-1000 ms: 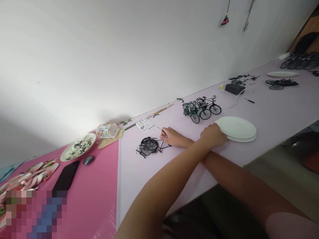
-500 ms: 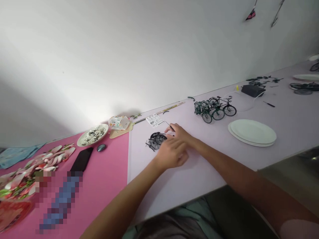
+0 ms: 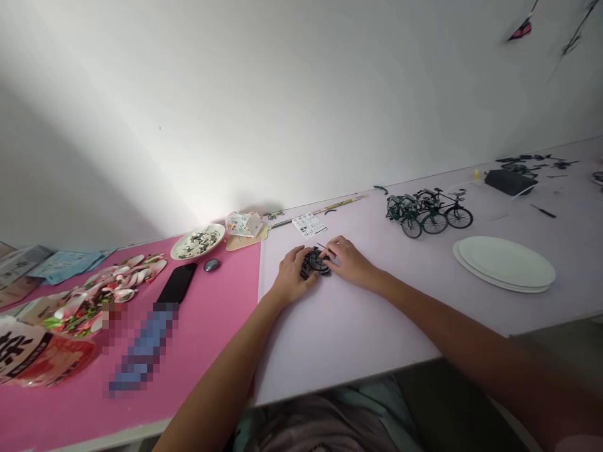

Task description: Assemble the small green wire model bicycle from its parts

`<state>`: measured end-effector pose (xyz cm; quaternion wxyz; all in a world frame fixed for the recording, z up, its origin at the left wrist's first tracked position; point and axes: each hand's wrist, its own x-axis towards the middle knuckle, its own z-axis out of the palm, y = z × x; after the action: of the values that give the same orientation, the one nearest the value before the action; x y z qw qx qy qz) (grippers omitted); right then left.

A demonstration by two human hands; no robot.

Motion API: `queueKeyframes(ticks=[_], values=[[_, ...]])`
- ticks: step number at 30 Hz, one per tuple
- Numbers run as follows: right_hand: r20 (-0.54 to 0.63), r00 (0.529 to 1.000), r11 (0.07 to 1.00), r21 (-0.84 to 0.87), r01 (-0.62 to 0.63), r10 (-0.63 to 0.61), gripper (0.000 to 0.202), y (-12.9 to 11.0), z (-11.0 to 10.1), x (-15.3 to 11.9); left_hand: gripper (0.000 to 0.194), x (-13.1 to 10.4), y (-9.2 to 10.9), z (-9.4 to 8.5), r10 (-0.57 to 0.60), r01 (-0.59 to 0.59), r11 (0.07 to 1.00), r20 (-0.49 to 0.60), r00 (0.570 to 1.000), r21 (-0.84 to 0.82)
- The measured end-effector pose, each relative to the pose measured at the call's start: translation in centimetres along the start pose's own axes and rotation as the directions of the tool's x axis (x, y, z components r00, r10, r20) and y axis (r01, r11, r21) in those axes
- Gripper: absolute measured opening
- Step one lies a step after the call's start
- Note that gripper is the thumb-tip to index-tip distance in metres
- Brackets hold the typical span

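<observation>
Small black model bicycle parts (image 3: 316, 261), including a spoked wheel, lie in a cluster on the pale table. My left hand (image 3: 294, 276) curves along the cluster's left side, thumb and fingers apart and touching it. From the right, my right hand (image 3: 351, 262) reaches the same parts with its fingertips. Its bent fingers are closed on a thin dark tool (image 3: 322, 246) that looks like a small screwdriver, mostly hidden. Just behind the hands lies a printed instruction sheet (image 3: 309, 225).
Several model bicycles (image 3: 426, 213) stand to the right, behind stacked white plates (image 3: 506, 262). Farther right are a black box (image 3: 511, 182) and a screwdriver (image 3: 543, 211). On the pink surface at left are a phone (image 3: 176, 282), a mouse (image 3: 211, 265) and a plate of small pieces (image 3: 198, 242).
My left hand has drawn back from across my right hand to the left side of the parts. My right hand has come down onto them. The view has turned somewhat left.
</observation>
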<state>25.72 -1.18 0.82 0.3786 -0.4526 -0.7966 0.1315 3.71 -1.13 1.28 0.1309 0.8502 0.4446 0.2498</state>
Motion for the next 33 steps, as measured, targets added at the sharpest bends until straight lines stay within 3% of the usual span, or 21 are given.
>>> queueKeyframes(ticks=[4,12,17,33], values=[[0.013,1.0,1.0,0.006,0.021,-0.021,0.019,0.16,0.47,0.12,0.073,-0.09,-0.05,-0.03,-0.001,0.001,1.0,0.025,1.0,-0.018],[0.028,0.998,0.994,0.092,-0.065,0.063,0.028,-0.08,0.57,0.46,0.051,0.12,-0.67,0.35,0.044,-0.044,0.999,0.014,0.999,-0.005],[0.025,0.995,0.985,0.141,-0.095,0.092,0.035,-0.26,0.42,0.38,0.051,0.12,-0.64,0.42,0.051,-0.051,0.999,-0.002,0.999,-0.013],[0.032,0.992,0.976,0.178,-0.123,0.119,0.034,-0.42,0.34,0.35,0.05,0.06,-0.66,0.34,0.076,-0.076,0.996,-0.005,0.997,-0.038]])
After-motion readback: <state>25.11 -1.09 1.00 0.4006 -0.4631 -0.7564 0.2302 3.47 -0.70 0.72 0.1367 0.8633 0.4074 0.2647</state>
